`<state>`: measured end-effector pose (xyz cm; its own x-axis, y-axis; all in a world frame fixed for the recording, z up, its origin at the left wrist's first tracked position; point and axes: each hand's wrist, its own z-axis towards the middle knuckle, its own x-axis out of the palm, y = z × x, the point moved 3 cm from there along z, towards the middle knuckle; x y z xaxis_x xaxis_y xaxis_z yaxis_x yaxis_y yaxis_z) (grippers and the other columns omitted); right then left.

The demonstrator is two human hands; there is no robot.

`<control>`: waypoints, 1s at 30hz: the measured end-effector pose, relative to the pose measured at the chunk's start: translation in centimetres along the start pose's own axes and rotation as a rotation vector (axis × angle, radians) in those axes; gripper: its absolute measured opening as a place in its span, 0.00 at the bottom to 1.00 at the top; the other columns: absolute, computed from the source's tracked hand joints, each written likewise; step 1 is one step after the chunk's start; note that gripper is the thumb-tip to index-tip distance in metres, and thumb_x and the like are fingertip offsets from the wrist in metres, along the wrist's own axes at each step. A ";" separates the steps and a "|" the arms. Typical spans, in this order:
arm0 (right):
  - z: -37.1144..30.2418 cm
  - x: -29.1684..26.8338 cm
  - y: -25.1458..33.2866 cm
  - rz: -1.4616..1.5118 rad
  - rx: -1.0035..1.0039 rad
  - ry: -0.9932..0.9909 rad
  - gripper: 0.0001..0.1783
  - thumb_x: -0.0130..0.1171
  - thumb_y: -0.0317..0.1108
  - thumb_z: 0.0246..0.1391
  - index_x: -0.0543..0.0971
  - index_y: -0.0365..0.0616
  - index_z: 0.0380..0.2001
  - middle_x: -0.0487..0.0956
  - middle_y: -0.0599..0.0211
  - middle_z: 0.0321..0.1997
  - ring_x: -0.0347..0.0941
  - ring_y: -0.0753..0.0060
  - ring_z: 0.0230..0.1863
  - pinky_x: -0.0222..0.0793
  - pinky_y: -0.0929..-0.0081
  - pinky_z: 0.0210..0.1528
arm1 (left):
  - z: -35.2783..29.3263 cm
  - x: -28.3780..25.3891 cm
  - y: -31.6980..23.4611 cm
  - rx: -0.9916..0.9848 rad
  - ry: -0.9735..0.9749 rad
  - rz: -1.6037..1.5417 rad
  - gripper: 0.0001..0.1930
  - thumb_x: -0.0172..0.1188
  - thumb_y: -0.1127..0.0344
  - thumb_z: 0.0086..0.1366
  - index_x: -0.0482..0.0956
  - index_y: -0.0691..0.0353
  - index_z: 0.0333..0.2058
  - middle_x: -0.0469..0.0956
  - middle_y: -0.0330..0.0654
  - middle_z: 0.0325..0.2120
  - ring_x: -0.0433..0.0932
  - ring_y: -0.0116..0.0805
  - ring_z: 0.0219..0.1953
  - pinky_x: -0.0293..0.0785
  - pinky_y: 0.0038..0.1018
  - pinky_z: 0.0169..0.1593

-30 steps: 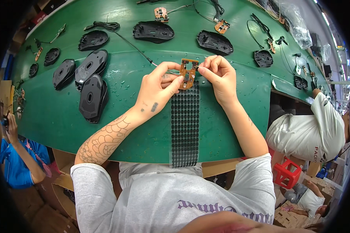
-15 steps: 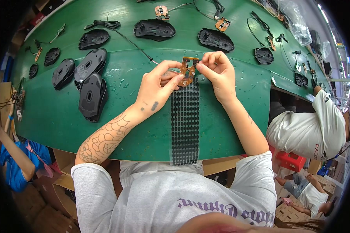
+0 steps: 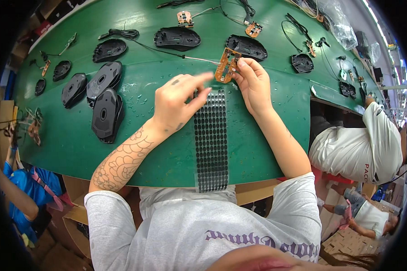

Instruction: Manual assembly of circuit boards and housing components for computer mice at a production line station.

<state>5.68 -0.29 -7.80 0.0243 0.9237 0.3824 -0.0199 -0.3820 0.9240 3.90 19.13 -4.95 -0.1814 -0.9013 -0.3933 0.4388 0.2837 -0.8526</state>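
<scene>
My right hand [image 3: 254,86] pinches the right edge of an orange-brown circuit board [image 3: 221,72], held tilted above the green table [image 3: 167,153]. A thin cable [image 3: 196,58] runs from the board toward the left. My left hand [image 3: 181,97] is off the board, with thumb and forefinger apart and nothing seen between them; its fingertips are blurred. Below the hands lies a clear sheet of small black oval pads [image 3: 211,144], reaching over the table's near edge. The left hand's thumb is over the sheet's far left corner.
Several closed black mouse bodies [image 3: 107,115] lie to the left. Across the back are open black mouse shells [image 3: 177,38], [image 3: 246,47], with circuit boards [image 3: 253,30] and coiled cables. A person in a white shirt [image 3: 357,144] sits at right; another in blue [image 3: 31,192] is at left.
My left hand has let go of the circuit board and moved down and left. The right hand now holds the board alone, raised slightly and tilted.
</scene>
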 end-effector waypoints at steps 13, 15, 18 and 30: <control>0.0 0.2 -0.3 0.063 0.001 -0.031 0.09 0.57 0.29 0.61 0.77 0.37 0.42 0.78 0.65 0.41 0.72 0.79 0.38 0.70 0.82 0.43 | 1.1 2.2 1.2 0.159 0.122 0.395 0.04 0.64 0.66 0.55 0.81 0.54 0.30 0.75 0.30 0.29 0.75 0.27 0.30 0.71 0.24 0.30; 0.0 0.2 -0.1 0.076 0.005 -0.031 0.09 0.57 0.29 0.61 0.77 0.37 0.41 0.78 0.65 0.41 0.72 0.79 0.38 0.70 0.82 0.44 | 1.2 2.3 1.0 0.131 0.127 0.396 0.03 0.64 0.66 0.55 0.80 0.54 0.29 0.75 0.30 0.28 0.75 0.27 0.29 0.71 0.24 0.30; 0.1 0.2 -0.2 0.088 0.007 -0.029 0.09 0.57 0.29 0.61 0.77 0.37 0.41 0.78 0.65 0.41 0.72 0.79 0.38 0.70 0.82 0.44 | 1.3 2.2 0.9 0.104 0.131 0.398 0.03 0.64 0.66 0.55 0.80 0.54 0.29 0.75 0.30 0.28 0.75 0.27 0.29 0.71 0.24 0.30; 0.3 -0.1 -0.7 0.103 0.003 0.001 0.07 0.55 0.30 0.62 0.76 0.39 0.41 0.78 0.64 0.41 0.72 0.77 0.43 0.70 0.76 0.48 | 1.0 2.2 1.3 0.194 0.091 0.401 0.03 0.63 0.67 0.55 0.79 0.54 0.29 0.74 0.29 0.28 0.75 0.27 0.28 0.71 0.23 0.30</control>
<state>5.99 -0.15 -8.51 0.0208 0.8797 0.4750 -0.0188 -0.4747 0.8800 4.99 17.14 -6.57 -0.0362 -0.6980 -0.7152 0.6453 0.5301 -0.5500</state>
